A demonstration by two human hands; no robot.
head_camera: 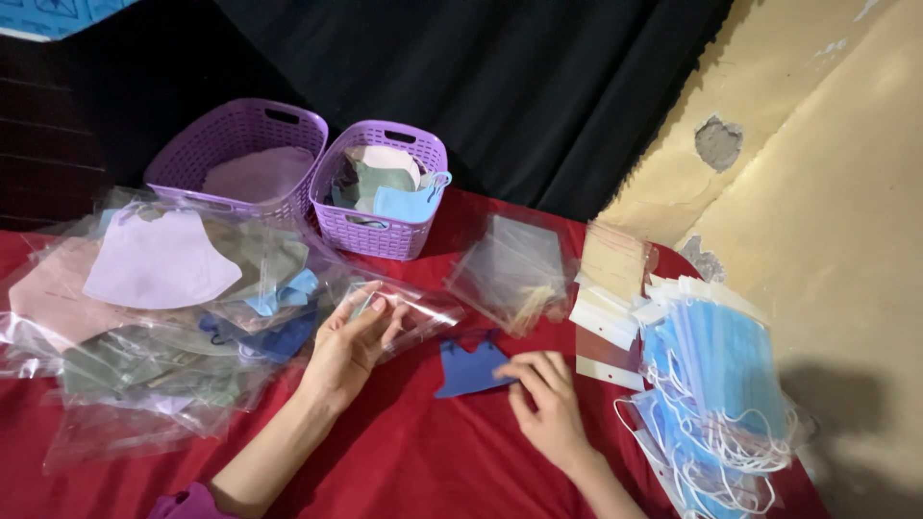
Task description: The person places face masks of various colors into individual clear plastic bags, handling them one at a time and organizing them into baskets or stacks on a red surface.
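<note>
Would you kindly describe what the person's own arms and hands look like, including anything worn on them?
Both hands, the left hand and the right hand, are bare: no gloves, and no rings or watch that I can make out. The forearms are uncovered too. A purple sleeve shows at the left elbow; the right arm shows no sleeve in view.
</note>
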